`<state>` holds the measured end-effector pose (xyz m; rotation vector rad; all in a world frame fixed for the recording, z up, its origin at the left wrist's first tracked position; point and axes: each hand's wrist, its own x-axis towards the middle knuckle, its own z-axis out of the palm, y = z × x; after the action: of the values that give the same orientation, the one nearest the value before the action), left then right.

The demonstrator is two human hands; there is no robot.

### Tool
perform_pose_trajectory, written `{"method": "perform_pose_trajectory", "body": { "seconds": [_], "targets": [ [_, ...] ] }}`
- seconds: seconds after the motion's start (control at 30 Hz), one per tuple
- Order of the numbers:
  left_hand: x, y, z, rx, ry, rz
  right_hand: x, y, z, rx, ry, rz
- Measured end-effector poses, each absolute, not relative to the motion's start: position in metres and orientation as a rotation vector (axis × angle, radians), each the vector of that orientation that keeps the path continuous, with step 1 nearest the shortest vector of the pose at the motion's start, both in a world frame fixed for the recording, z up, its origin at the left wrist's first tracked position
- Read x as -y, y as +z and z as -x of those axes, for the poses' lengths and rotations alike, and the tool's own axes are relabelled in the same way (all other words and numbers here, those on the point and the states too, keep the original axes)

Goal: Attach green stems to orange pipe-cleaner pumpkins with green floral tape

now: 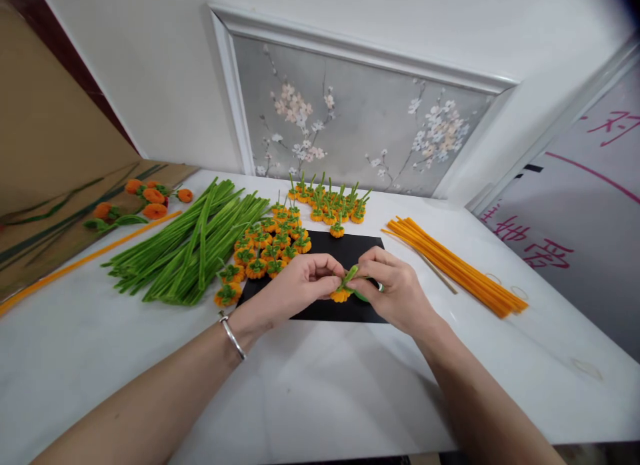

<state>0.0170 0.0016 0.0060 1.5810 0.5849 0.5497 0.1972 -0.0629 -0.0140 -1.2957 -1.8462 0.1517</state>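
The left hand [305, 278] and right hand [395, 285] pinched the green top of a small orange flower [341, 296] between thumbs and fingers, above a black mat [325, 311]. Fingertips covered part of that top; the right hand mostly hid a green object [363, 295], hard to identify. Green stems [185, 245] lay left, orange stems [455, 268] right, more flowers [273, 251] between, a framed panel [360, 111] behind.

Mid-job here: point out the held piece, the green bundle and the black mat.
Held piece [341, 296]: head view, on its orange part, below the fingers.
Green bundle [185, 248]: head view, on the middle of its stems.
Black mat [320, 311]: head view, on a bare part by the near edge.
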Motion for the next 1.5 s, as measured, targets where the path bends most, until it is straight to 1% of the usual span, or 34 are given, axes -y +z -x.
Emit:
{"method": "perform_pose_trajectory", "body": {
  "seconds": [0.27,0.6,0.73,1.03,1.33,1.5],
  "targets": [
    [-0.003,0.003,-0.016,-0.533,0.56,-1.51,0.064,-0.013,-0.196,1.839,0.199,1.314],
    [-0.001,0.005,-0.017,-0.573,0.543,-1.531,0.064,-0.015,-0.194,1.864,0.364,1.267],
    [0.0,0.008,-0.018,-0.58,0.585,-1.577,0.063,-0.014,-0.194,1.868,0.334,1.288],
    [0.002,0.004,-0.017,-0.577,0.653,-1.942,0.061,-0.021,-0.189,1.788,0.239,1.373],
    [0.001,0.005,-0.016,-0.574,0.705,-1.907,0.065,-0.019,-0.181,1.809,0.114,1.38],
    [-0.007,0.003,-0.014,-0.51,0.636,-1.797,0.066,-0.019,-0.176,1.794,0.192,1.301]
  ]
}}
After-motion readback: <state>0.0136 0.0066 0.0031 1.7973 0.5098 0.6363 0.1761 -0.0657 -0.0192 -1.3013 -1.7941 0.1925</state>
